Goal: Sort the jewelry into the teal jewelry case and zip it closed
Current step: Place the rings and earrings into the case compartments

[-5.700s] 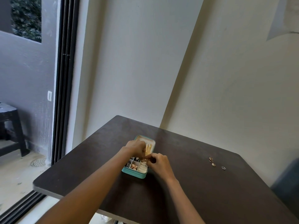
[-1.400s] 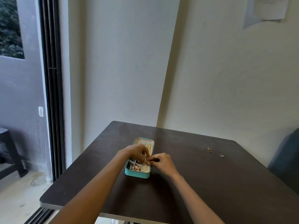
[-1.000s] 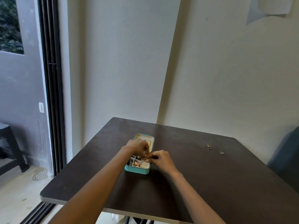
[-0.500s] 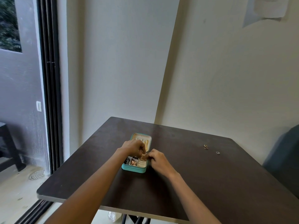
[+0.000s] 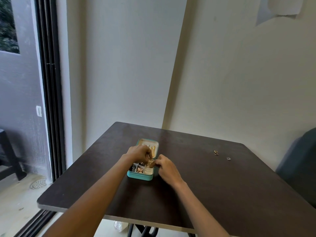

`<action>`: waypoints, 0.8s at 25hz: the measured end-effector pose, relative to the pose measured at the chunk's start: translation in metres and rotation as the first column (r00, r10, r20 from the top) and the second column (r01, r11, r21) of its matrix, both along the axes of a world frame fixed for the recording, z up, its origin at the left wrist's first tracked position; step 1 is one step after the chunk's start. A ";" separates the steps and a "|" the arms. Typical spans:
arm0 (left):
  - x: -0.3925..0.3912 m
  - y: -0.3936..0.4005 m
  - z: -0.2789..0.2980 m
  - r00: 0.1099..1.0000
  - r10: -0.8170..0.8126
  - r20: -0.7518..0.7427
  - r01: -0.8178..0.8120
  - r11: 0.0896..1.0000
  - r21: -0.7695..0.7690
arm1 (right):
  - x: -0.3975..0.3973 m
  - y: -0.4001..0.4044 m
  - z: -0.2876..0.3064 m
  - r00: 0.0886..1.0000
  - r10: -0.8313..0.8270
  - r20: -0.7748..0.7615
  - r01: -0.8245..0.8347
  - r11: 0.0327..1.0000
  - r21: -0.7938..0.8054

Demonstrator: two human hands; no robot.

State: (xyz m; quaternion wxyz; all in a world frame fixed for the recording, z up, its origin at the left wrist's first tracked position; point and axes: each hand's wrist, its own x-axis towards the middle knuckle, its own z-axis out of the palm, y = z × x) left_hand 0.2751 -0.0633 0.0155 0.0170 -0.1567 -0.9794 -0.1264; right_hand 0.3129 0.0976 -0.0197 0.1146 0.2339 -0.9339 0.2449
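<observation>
Two hands at the teal jewelry case (image 5: 140, 177), which lies open on the dark table (image 5: 213, 194), lid flat toward the wall, tray toward me. My left hand (image 5: 139, 153) comes in over the hinge area, fingers curled down and pinched on a small gold piece (image 5: 150, 163) at the far right corner of the tray. My right hand (image 5: 166, 167) sits against the case's right side, thumb and forefinger closed on the same gold piece from the other side. Too small to tell what kind of piece it is.

Tray compartments: dark items at far left, rose-gold pieces (image 5: 139, 169) in the middle, cream ring rolls at near right. Gold earrings (image 5: 153, 149) hang on the lid's inner panel, just beyond my left knuckles.

Well to the right, loose on the table: a pair of gold rings (image 5: 216, 152) touching each other, and a silver ring (image 5: 228, 158) near them, apart.

Case unzipped.
</observation>
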 end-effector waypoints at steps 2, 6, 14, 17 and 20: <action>0.000 0.000 0.000 1.000 -0.009 0.003 0.009 1.000 -0.001 | -0.001 0.001 0.001 1.000 0.018 -0.001 -0.018 0.999 0.043; -0.005 -0.001 0.007 0.995 -0.025 0.094 0.022 0.999 0.040 | -0.004 0.014 0.003 0.997 -0.078 -0.014 0.078 0.995 -0.055; -0.028 0.086 0.010 0.994 -0.111 0.010 0.103 0.944 0.313 | -0.029 0.084 0.006 0.921 -0.382 0.072 0.386 0.882 -0.268; -0.044 0.165 -0.001 0.992 -0.127 0.020 0.107 0.900 0.423 | -0.052 0.135 0.004 0.846 -0.512 0.149 0.532 0.794 -0.294; -0.058 0.234 -0.011 0.983 -0.167 0.078 0.105 0.854 0.509 | -0.075 0.183 -0.004 0.799 -0.580 0.160 0.601 0.756 -0.258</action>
